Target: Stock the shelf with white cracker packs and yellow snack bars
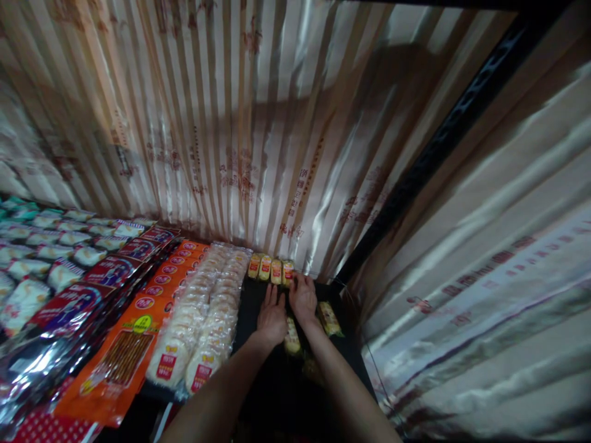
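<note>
Four-sided small yellow snack packs (276, 271) with red labels stand side by side in a short row at the back of the black shelf surface (258, 403). My left hand (272, 319) is just in front of the row, fingers stretched forward and slightly apart, tips near the packs' lower edge. At the row's right end is my right hand (303, 300); its bent fingers touch or nearly touch the last pack, and its fingertips are partly hidden. Between my forearms lies a loose yellow pack (292, 337), partly covered by my left hand. Another yellow pack (329, 319) lies right of my right wrist.
Left of the black surface are rows of round crackers in clear wrap (203, 326), orange bags of stick snacks (132, 344), dark red bags (69, 304) and white packets (28, 301). Shiny printed curtain (277, 154) hangs behind; a dark slanted post (415, 178) stands at the right corner.
</note>
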A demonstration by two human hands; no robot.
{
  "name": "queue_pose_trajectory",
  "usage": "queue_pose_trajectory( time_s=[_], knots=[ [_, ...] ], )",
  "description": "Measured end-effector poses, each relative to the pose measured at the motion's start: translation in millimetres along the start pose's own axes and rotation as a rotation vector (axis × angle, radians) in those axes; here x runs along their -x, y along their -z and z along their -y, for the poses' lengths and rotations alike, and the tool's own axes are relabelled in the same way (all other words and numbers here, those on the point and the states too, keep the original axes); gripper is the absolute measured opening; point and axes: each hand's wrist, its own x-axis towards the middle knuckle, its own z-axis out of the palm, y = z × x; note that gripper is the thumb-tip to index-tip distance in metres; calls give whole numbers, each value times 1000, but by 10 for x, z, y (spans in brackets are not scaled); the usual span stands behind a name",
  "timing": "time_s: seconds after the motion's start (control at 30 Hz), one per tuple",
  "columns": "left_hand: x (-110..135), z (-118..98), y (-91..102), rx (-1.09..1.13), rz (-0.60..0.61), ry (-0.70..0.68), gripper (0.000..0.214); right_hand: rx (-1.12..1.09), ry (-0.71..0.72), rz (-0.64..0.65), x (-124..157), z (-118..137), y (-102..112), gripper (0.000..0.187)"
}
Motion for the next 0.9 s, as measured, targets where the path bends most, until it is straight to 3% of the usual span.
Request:
queue_pose_trajectory(
  time_s=[0.1, 0.2, 0.33, 0.47, 0.57, 0.7, 0.9],
  knots=[
    [276, -69, -52, 106, -146, 26, 52, -34, 83, 36, 200, -36, 205, 28],
    [568, -119, -119, 284, -254, 153, 52, -1, 129, 155, 432, -28, 447, 27],
    [793, -162, -151, 501, -226, 371, 53, 169, 106, 346, 666, 91, 662, 29],
    [813, -184, -103, 737, -177, 428, 51, 218, 112, 514, 769, 249, 687, 34],
    [833, -167, -63, 862, -185, 461, 47, 104, 94, 527, 811, 319, 664, 38],
    [976, -141, 32, 851, -207, 448, 46, -28, 57, 536, 886, 331, 686, 43],
    [1253, -165, 367, 657, -233, 416, 37, -367, 97, 611, 1028, 403, 847, 59]
  ],
)
